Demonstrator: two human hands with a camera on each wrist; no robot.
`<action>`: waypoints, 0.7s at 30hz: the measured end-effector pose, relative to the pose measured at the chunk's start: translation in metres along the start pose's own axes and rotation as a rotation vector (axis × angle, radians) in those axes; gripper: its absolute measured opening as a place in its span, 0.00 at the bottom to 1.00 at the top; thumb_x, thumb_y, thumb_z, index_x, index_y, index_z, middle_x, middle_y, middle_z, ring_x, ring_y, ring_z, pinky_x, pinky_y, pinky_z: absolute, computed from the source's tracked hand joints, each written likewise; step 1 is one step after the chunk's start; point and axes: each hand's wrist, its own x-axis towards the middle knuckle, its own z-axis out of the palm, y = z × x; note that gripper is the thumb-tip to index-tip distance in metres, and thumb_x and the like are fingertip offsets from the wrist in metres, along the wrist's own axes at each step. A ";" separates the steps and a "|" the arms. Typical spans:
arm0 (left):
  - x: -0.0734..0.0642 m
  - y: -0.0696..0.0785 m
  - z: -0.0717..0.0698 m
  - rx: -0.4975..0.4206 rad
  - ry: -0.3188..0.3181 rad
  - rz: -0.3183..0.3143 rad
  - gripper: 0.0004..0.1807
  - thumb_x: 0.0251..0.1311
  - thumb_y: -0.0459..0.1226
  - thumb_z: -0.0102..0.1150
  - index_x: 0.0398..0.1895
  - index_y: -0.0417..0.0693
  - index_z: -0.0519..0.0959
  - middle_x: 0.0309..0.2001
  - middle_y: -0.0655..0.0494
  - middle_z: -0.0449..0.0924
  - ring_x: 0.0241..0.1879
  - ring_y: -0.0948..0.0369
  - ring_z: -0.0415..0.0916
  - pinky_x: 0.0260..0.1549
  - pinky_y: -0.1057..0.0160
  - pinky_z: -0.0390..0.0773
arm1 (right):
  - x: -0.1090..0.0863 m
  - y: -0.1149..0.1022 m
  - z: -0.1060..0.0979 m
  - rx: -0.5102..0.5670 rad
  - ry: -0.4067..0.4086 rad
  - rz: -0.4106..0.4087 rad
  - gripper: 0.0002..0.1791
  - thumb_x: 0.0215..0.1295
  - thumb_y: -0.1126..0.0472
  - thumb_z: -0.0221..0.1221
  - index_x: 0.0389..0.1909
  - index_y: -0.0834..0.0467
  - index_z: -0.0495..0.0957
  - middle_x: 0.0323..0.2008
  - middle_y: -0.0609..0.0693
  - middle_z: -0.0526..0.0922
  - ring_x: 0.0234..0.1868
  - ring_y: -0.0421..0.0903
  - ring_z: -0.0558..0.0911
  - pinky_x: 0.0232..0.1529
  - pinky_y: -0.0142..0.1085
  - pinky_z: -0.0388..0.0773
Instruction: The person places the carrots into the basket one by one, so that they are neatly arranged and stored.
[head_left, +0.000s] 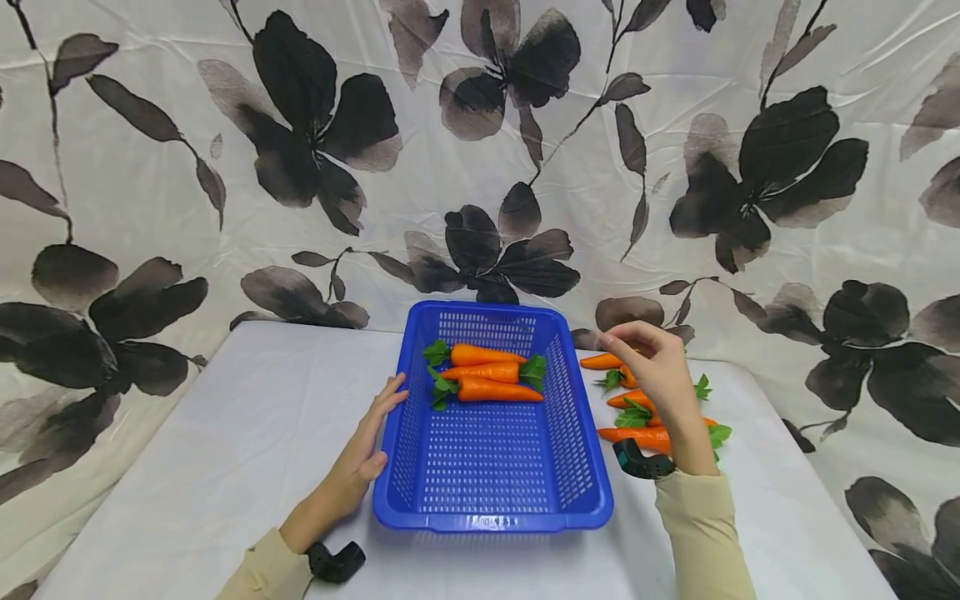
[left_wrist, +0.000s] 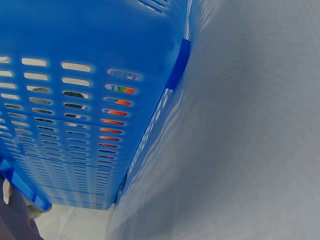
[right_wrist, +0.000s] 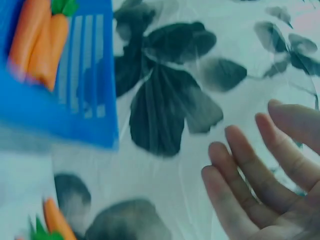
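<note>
A blue perforated plastic basket (head_left: 492, 523) stands on the table, with three orange carrots (head_left: 501, 390) with green leaf tops lying crosswise in its far half. My left hand (head_left: 348, 467) is against the basket's left side, fingers extended along the rim. At the lower left of the left wrist view, part of this hand (left_wrist: 17, 217) shows by the rim. To the right of the basket, my right hand (head_left: 654, 367) is raised over several more carrots (head_left: 637, 437), partly covering them. In the right wrist view its fingers (right_wrist: 240, 150) are loosely bent with nothing between them.
A white cloth covers the table (head_left: 247, 433). Behind it hangs a white curtain (head_left: 420, 167) printed with dark flowers. The loose carrots lie in a column close along the basket's right wall.
</note>
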 end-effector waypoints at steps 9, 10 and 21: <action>0.000 0.000 0.000 -0.003 -0.003 -0.004 0.36 0.70 0.56 0.37 0.78 0.54 0.53 0.80 0.55 0.41 0.78 0.50 0.33 0.61 0.22 0.36 | -0.026 0.031 -0.042 -0.061 0.096 0.017 0.16 0.69 0.58 0.61 0.48 0.67 0.81 0.41 0.46 0.85 0.43 0.39 0.82 0.47 0.24 0.76; 0.000 0.000 0.000 -0.003 -0.003 -0.003 0.36 0.70 0.56 0.38 0.78 0.53 0.53 0.80 0.55 0.41 0.78 0.51 0.33 0.61 0.22 0.36 | -0.028 0.036 -0.046 -0.067 0.107 0.019 0.16 0.70 0.58 0.61 0.48 0.68 0.81 0.41 0.46 0.85 0.43 0.38 0.82 0.46 0.23 0.76; 0.000 -0.001 -0.001 -0.004 0.001 0.033 0.36 0.71 0.55 0.36 0.78 0.50 0.53 0.80 0.52 0.41 0.78 0.50 0.33 0.61 0.21 0.35 | -0.055 0.093 -0.073 -0.055 0.148 0.213 0.21 0.70 0.52 0.60 0.48 0.68 0.80 0.38 0.39 0.86 0.42 0.37 0.83 0.46 0.21 0.75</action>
